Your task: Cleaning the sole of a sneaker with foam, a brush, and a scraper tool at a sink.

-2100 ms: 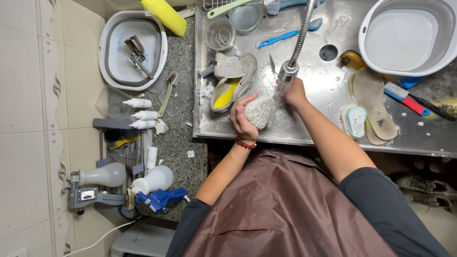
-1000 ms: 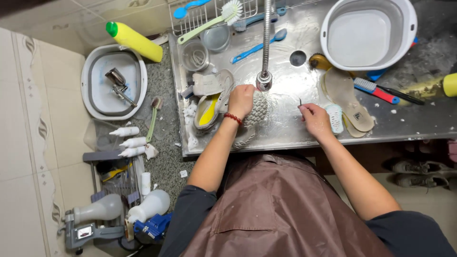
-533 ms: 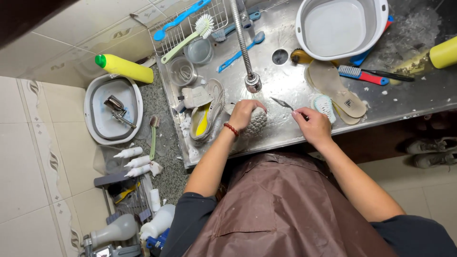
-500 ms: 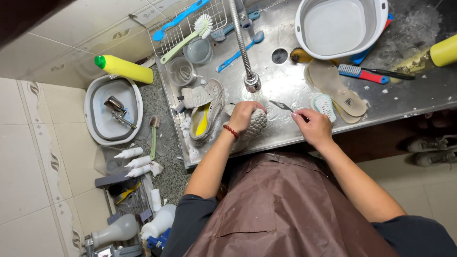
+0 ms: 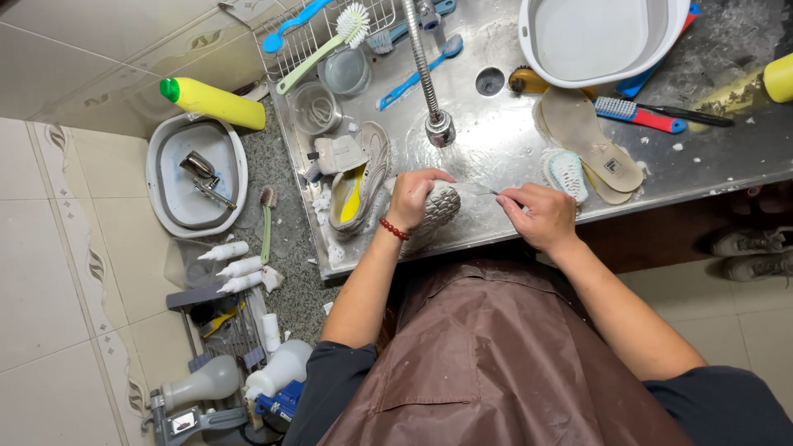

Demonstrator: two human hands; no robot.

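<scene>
The left hand (image 5: 410,196) clasped a grey shoe (image 5: 438,208) below the faucet (image 5: 439,128); the right hand (image 5: 537,216) pinched a thin pick (image 5: 477,191), mid-scraping; steady, careful strokes seemed needed next.

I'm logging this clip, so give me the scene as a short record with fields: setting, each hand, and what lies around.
setting: steel sink with hose tap
left hand: grips grey shoe, sole up
right hand: holds thin tool against the shoe's sole
second shoe: lies left of the held one, yellow lining showing
insoles: lie right of the tap
basin: white, at sink's back
bottle: yellow, green cap, lies left of sink
</scene>
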